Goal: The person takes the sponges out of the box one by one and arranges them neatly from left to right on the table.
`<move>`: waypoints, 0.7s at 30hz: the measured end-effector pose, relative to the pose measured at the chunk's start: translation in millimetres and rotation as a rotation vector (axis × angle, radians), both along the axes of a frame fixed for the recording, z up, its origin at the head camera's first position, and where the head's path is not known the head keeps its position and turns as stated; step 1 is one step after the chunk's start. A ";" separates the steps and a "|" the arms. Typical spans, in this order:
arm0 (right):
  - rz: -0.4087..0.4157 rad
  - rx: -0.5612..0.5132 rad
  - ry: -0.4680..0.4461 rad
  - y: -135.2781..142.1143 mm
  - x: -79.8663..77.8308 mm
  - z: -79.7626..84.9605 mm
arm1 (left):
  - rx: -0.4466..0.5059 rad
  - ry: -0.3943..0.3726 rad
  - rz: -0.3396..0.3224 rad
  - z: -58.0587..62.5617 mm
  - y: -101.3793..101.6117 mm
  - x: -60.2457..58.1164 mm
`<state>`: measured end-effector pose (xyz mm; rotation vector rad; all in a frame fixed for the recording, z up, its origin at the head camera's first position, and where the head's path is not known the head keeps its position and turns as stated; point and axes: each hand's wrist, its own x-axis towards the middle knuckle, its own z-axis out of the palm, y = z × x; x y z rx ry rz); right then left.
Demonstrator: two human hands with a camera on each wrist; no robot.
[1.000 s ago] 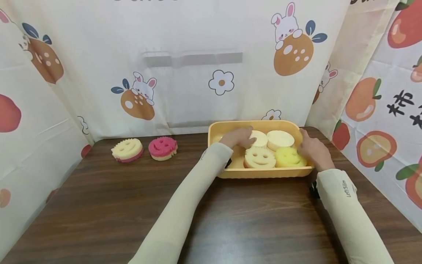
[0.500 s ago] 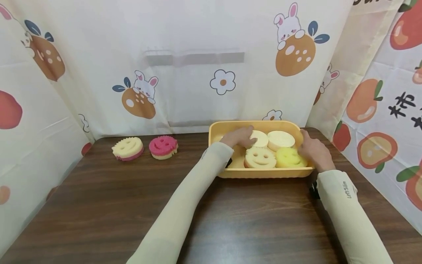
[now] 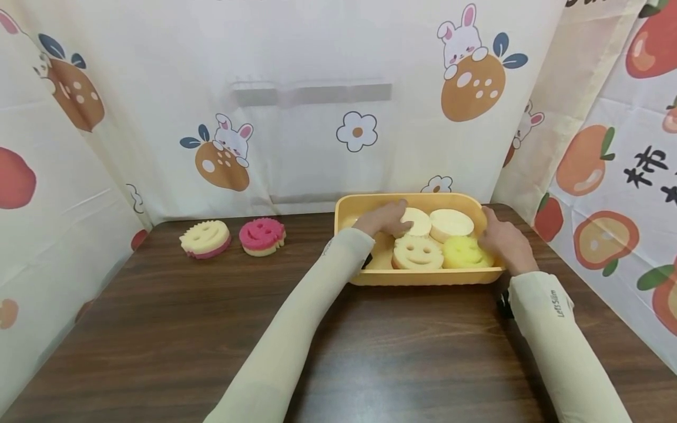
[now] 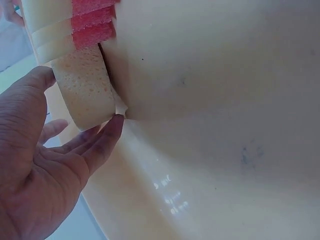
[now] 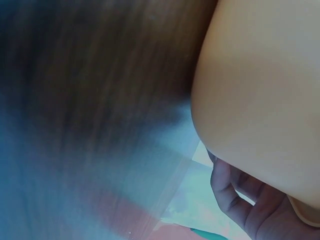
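A yellow plastic tray [image 3: 423, 277] holds several round sponges. My left hand [image 3: 383, 220] reaches inside and pinches the cream round sponge [image 3: 418, 223] at the back left. In the left wrist view the thumb is on one side of that sponge [image 4: 82, 85] and the fingertips are on the other. At the tray's right wall my right hand [image 3: 505, 241] grips the rim; in the right wrist view its fingers [image 5: 225, 187] bend against the outside. Beside the held sponge lies another plain cream one [image 3: 451, 225]. In front are a cream smiley sponge [image 3: 418, 254] and a yellow smiley sponge [image 3: 466, 252].
Two more smiley sponges lie on the dark wood table [image 3: 211, 341] at the back left: one cream-topped sponge [image 3: 205, 236] over pink, and one pink-topped sponge [image 3: 261, 234] over cream. Printed curtains [image 3: 312, 147] enclose the back and sides.
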<state>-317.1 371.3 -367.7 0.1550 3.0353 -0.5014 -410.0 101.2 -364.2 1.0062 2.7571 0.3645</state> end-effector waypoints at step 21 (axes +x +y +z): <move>0.006 0.000 -0.017 1.1 -0.9 -0.8 | -0.025 -0.004 0.029 5.8 0.4 3.3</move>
